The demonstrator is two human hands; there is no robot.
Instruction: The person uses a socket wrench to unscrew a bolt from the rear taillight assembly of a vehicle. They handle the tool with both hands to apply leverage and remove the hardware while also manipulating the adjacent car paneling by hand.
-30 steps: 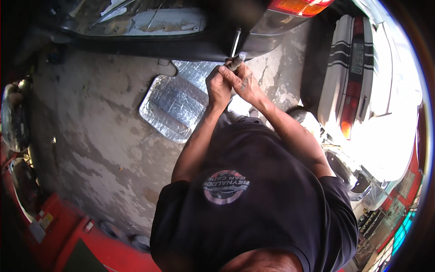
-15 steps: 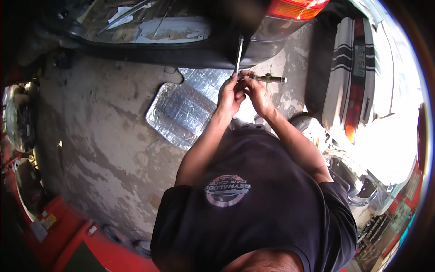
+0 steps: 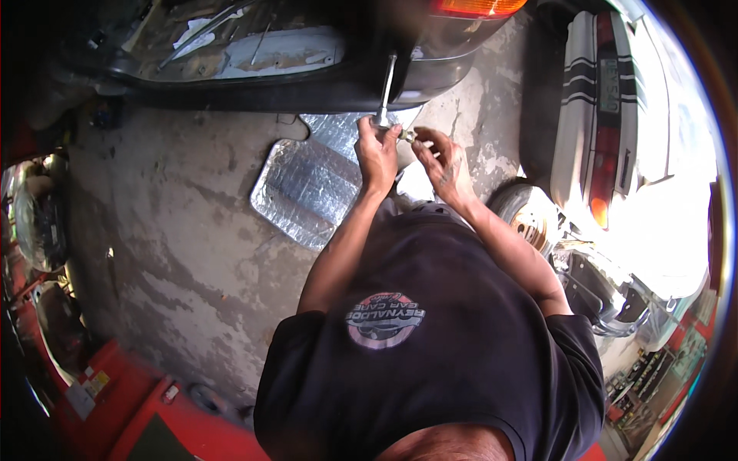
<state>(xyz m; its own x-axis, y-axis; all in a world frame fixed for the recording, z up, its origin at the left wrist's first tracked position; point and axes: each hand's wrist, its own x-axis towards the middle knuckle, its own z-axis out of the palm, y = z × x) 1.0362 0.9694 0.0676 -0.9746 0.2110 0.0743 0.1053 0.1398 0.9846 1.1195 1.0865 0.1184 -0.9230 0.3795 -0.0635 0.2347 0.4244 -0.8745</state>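
Observation:
My left hand [image 3: 375,154] is closed around the lower end of a long shiny metal rod-like tool [image 3: 388,81], which points away from me toward the dark car bumper above it. My right hand [image 3: 446,169] pinches a short brass-toned metal fitting [image 3: 409,136] just right of the tool's thicker end; whether the two pieces are joined I cannot tell. Behind my hands a folded foil-covered sheet [image 3: 300,184] lies on the concrete floor [image 3: 169,230].
A dark car body [image 3: 192,92] with an orange tail light [image 3: 473,8] spans the top. At right stand a loose wheel [image 3: 523,211], assorted parts and a white rear panel [image 3: 576,115] with red lamps. A red vehicle [image 3: 146,415] fills the lower left.
My hands have shifted slightly left since half a second ago, with more space between them. The cylindrical piece that stuck out rightward then now looks much shorter between my fingers.

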